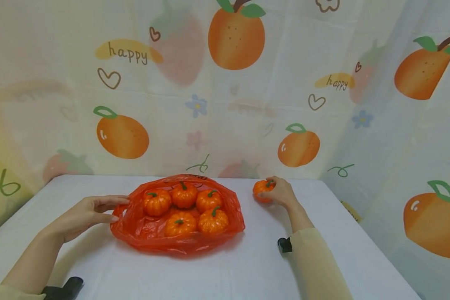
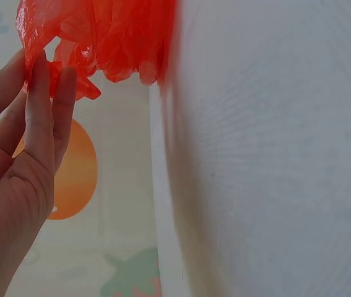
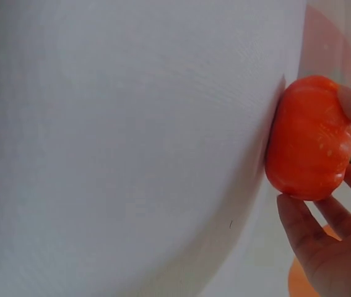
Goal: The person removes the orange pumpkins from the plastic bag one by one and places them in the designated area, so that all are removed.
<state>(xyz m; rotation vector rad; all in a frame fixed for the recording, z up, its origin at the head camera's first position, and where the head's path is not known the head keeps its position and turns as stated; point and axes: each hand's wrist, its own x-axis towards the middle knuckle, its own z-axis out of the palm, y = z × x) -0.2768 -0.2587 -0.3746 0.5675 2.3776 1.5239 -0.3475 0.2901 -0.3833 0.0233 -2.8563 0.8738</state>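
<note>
A red plastic bag (image 1: pixel 187 246) lies with its mouth open on the white table, and several small orange toy pumpkins (image 1: pixel 184 195) with green stems sit inside it. My left hand (image 1: pixel 84 214) holds the bag's left edge between thumb and fingertips; the left wrist view shows the thin crumpled plastic (image 2: pixel 110 37) at the fingertips. To the right of the bag, my right hand (image 1: pixel 283 192) grips another small pumpkin (image 1: pixel 261 191), thumb on one side and fingers on the other. In the right wrist view this pumpkin (image 3: pixel 311 139) stands close against the tabletop, its green stem beside the fingers.
The white table (image 1: pixel 255 266) reaches back to a pale curtain (image 1: pixel 243 91) printed with fruit, hearts and words. More of the printed cloth hangs along the right side. Black straps with small dark devices (image 1: pixel 285 245) are on both wrists.
</note>
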